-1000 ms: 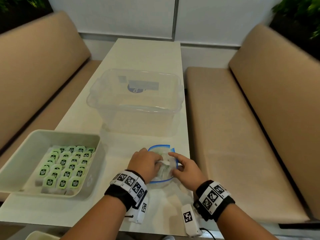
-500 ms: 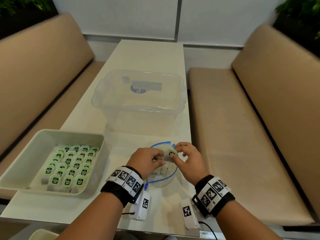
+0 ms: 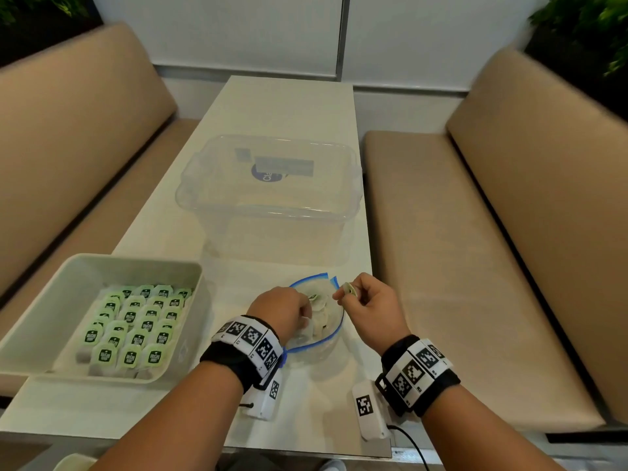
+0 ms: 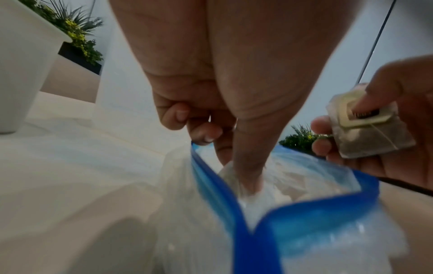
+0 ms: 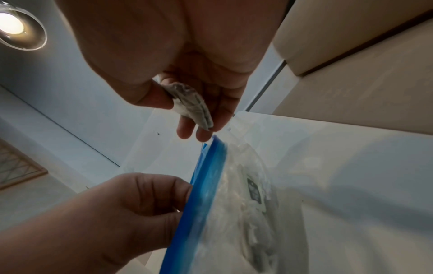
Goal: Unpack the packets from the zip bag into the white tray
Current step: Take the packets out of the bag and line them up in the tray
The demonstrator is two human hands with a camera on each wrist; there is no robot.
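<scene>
The zip bag stands on the surface near its front edge, its blue-rimmed mouth gaping, with more packets bunched inside. The right hand pinches one packet between thumb and fingertips just above the bag's far rim; the grip is closed on it, the other fingers curled. From the left wrist view that packet is a pale pouch with a square tag and a thread across it. The left hand grasps the bag's near edge, its thumb pushed down inside the mouth and the fingers curled outside. The white tray sits to the left, well apart from the bag, holding rows of green-tagged packets. Both wrists angle inward over the bag.
</scene>
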